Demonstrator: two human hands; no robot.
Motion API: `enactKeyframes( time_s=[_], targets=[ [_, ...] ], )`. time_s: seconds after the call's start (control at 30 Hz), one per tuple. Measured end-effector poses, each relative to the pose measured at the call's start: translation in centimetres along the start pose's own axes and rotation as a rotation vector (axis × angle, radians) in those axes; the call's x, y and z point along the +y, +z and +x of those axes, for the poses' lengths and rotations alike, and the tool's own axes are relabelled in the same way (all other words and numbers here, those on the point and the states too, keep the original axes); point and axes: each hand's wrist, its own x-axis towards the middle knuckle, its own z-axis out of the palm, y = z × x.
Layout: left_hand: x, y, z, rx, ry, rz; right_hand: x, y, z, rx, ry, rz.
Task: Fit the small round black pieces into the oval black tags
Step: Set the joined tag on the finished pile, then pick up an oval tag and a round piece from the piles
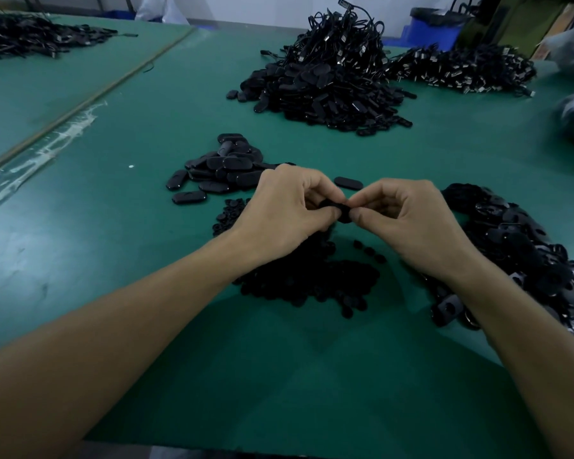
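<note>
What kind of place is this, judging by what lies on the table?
Most likely a factory assembly bench. The green worktable carries heaps of identical black oval tags and a pile of corded parts, and the left hand and right hand pinch one black piece between them.

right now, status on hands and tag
One tag pinched by left hand and right hand. Round piece seated or not: hidden in the grip. Under them, pile of round pieces; nothing in the way.
</note>
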Motion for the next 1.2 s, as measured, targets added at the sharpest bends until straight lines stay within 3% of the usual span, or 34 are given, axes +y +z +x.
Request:
enactKeyframes(
  time_s=[0.2,0.3,0.6,0.77,0.9,1.0,1.1,1.2],
  targets=[
    [-1.5,-1.9,0.9,0.265,-0.099,0.014,1.4,-2.4,0.0,-0.036,0.192,-0.703],
    [-2.7,-3.0,1.3,0.318,-0.153,0.133,1.1,-3.3,-0.5,0.000,0.340,-0.898],
    [-5.4,-4.4,2.2,0.418,-0.213,0.302,-0.2,-3.1,-1.0,-0.078,0.380,-0.930],
    [-6.4,-5.2,2.3,0.457,-0.266,0.370,-0.6,-2.1,-0.8,-0.125,0.295,-0.731],
    [-6.7,-5.6,2.2,0.486,-0.337,0.465,-0.7,-1.9,-0.8,-0.007,0.205,-0.767],
    [-7.0,-5.7,2.2,0.486,-0.378,0.498,-0.6,-3.2,-1.1,0.114,0.288,-0.948],
    [-7.1,-5.6,2.3,0.471,-0.390,0.485,-0.6,-4.3,-1.2,0.080,0.430,-0.916],
    [-7.0,-5.3,2.2,0.464,-0.351,0.475,-0.7,-4.7,-1.2,0.019,0.457,-0.898]
  ],
)
